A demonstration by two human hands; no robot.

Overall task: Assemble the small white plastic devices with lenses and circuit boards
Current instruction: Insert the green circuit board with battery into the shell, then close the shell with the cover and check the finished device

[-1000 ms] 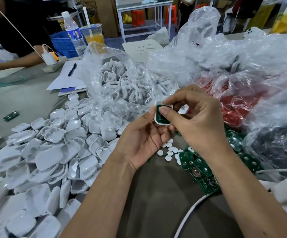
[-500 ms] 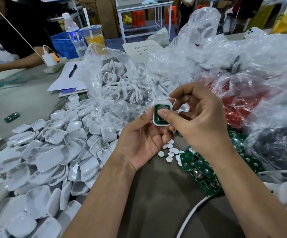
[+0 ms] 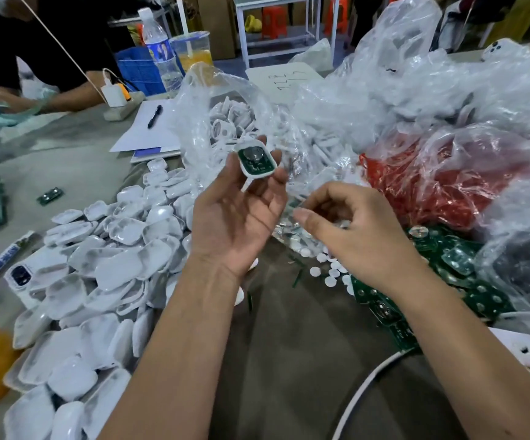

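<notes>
My left hand (image 3: 236,214) holds up a small white plastic device (image 3: 255,160) between thumb and fingertips, with a green circuit board seated in its open face. My right hand (image 3: 355,230) hovers lower and to the right, apart from the device, its fingers loosely curled over small white round lenses (image 3: 327,268) scattered on the table. Green circuit boards (image 3: 431,271) lie in a heap under my right wrist. A pile of white plastic shells (image 3: 98,281) covers the table at the left.
Clear bags of white parts (image 3: 231,122), a red bag (image 3: 447,179) and a dark bag (image 3: 523,268) crowd the far and right side. Another person's arm (image 3: 51,96), papers with a pen (image 3: 155,115), a bottle (image 3: 159,49) and a drink cup (image 3: 193,49) lie beyond. A white cable (image 3: 362,392) crosses near right.
My right hand has let go of the device and dropped down right toward the lenses. My left hand has lifted the device and now holds it alone.
</notes>
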